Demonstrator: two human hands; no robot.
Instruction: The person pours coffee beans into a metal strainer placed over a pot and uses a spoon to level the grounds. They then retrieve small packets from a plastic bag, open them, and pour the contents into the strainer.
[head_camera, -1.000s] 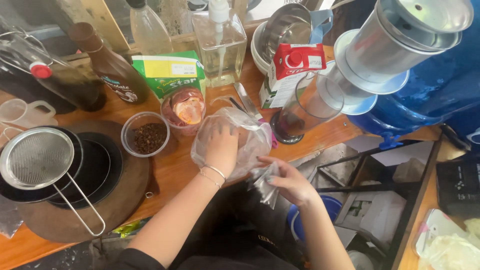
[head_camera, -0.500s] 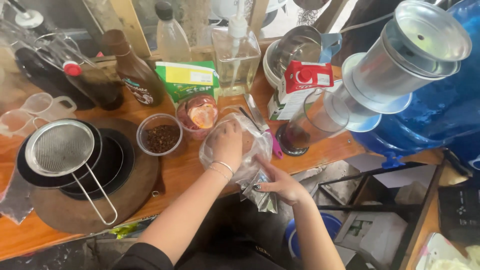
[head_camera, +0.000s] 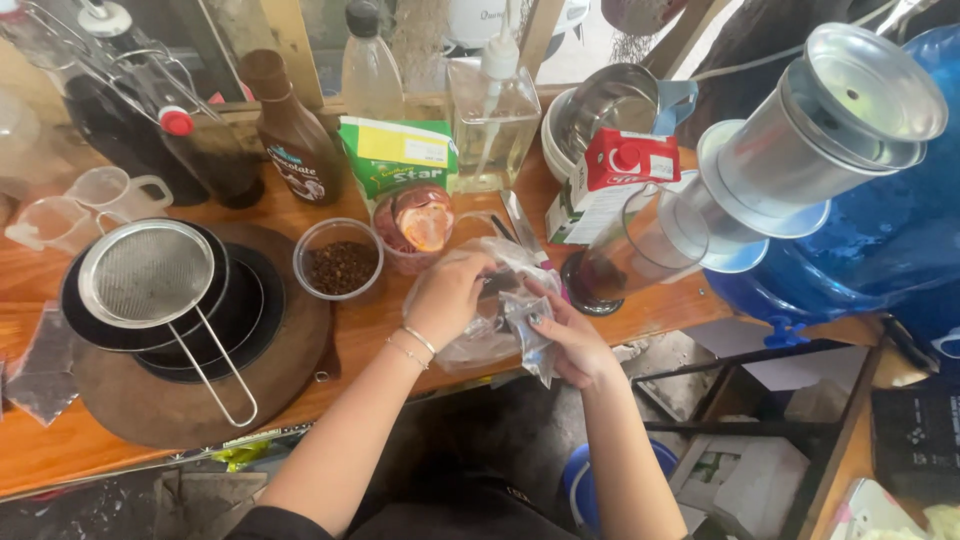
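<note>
Seen from above, a person works at a wooden bench (head_camera: 330, 330) crowded with kitchen things. Both hands meet on one clear plastic bag (head_camera: 490, 335), held over the bench's near edge, just in front of a small glass bowl of dark pieces (head_camera: 340, 262).

The left hand (head_camera: 450, 295) lies on top of the bag, fingers curled down and closed around its upper part, on the side toward the bowl. The right hand (head_camera: 565, 340) comes in from the side away from the bowl and slightly nearer the person, pinching a crumpled, twisted end of the same bag between thumb and fingers. The bag therefore sits between the two hands, touching both. It stretches from the left hand by the bowl down toward the right hand. What the bag holds cannot be made out.

Beyond the bowl stand a pink-lidded jar (head_camera: 418, 225), a green carton (head_camera: 395, 155) and a brown sauce bottle (head_camera: 290, 130). A wire sieve (head_camera: 150, 275) rests on black pans on the bowl's far side from the bag.
</note>
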